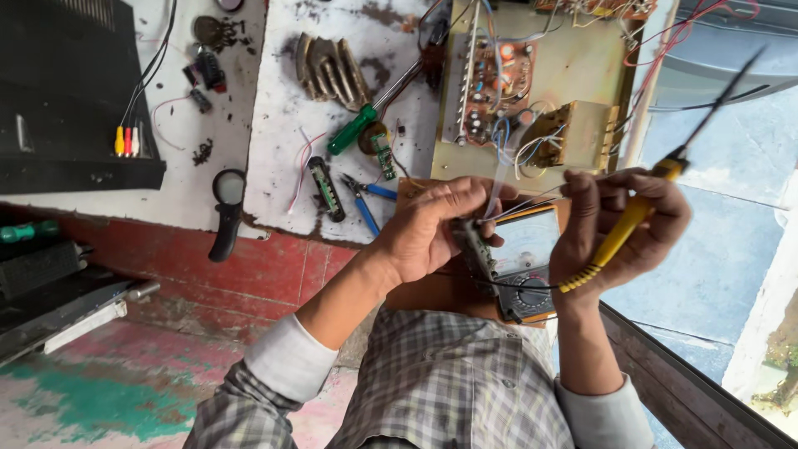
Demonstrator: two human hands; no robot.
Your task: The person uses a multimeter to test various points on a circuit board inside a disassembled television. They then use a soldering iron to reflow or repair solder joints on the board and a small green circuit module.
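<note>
Two hands were busy: the left hand [432, 229] pinched one narrow green circuit strip [475, 249] right over one orange-cased analog meter [524, 266], while the right hand [615, 220] gripped one yellow plastic probe [619, 233]. One green-handled screwdriver [353, 129] lay on the scuffed white tabletop [283, 108], with one pair of blue-handled pliers [366, 199] nearby.

I see a green-handled screwdriver [359, 125], blue-handled pliers [363, 202], a black magnifier [228, 208] and a finned heat sink [331, 72] lying on the counter [283, 116].
</note>
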